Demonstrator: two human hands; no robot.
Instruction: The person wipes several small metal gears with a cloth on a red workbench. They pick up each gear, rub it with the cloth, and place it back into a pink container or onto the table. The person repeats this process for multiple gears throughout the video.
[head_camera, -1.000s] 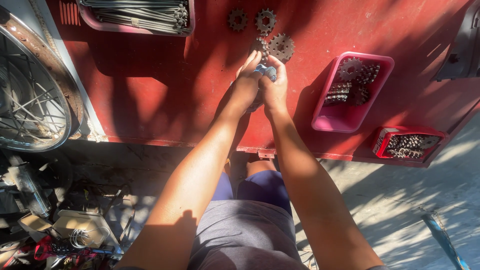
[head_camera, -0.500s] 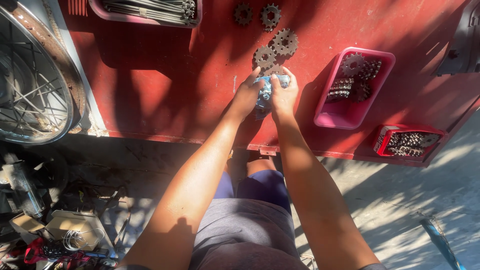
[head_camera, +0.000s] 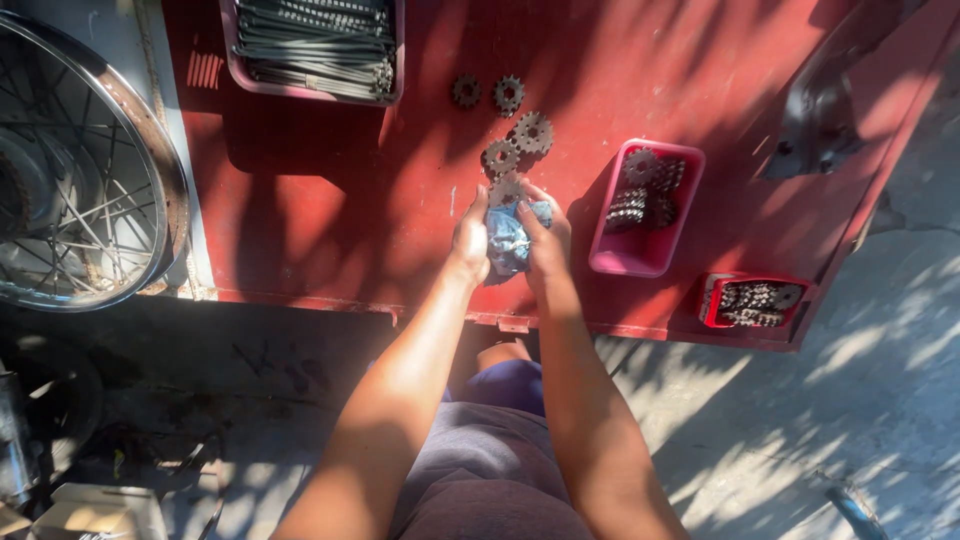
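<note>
- Both hands, left hand (head_camera: 470, 240) and right hand (head_camera: 545, 245), close together on a blue rag (head_camera: 507, 243) wrapped about a sprocket (head_camera: 505, 188), just above the red worktop (head_camera: 330, 230).
- Fingers of each hand curl in and pinch the rag from either side; the sprocket's teeth show at the fingertips.
- Judged step: wiping the sprocket clean; turning it within the rag would reach the remaining teeth.
- Four loose sprockets (head_camera: 531, 133) lie just beyond; a pink tray (head_camera: 640, 260) of more sits right.

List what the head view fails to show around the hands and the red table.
- Sprocket in the hands: mostly wrapped by the blue cloth.
- Spoked wheel: cut by the left edge.
- Long tray: cut by the top edge.
- Red box: contents too small to tell.
</note>
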